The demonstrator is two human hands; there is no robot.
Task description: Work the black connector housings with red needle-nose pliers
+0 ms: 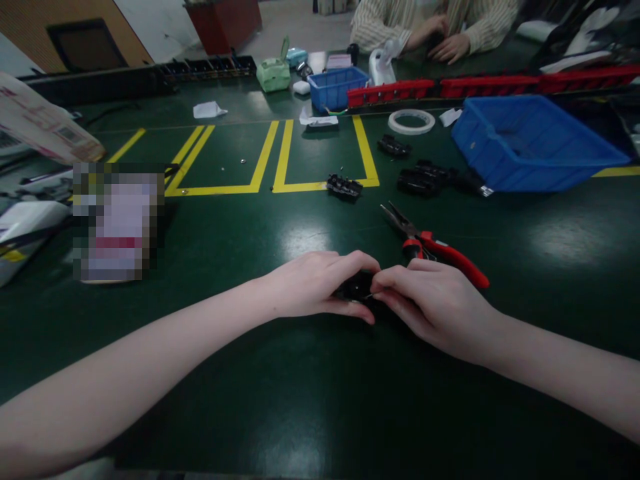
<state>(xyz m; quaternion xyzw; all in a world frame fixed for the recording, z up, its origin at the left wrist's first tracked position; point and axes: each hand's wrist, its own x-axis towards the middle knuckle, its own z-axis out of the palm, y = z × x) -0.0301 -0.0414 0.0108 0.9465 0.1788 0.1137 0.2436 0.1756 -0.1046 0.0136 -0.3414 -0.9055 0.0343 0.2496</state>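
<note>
My left hand grips a small black plastic part between thumb and fingers, low over the green table. Close against its right side, my right hand is closed in a pinch at the part's edge. A thin, light sliver shows at those fingertips, too small to name. Just beyond my right hand lie needle-nose pliers with red handles, their jaws slightly apart and pointing up-left. One handle is partly hidden behind that hand. Farther off, a black part rests on the yellow tape line.
More black parts lie by a large blue bin at right. A tape roll, a smaller blue bin and red trays stand farther back. At left is a blurred phone-like object. Across the table sits a person in striped sleeves.
</note>
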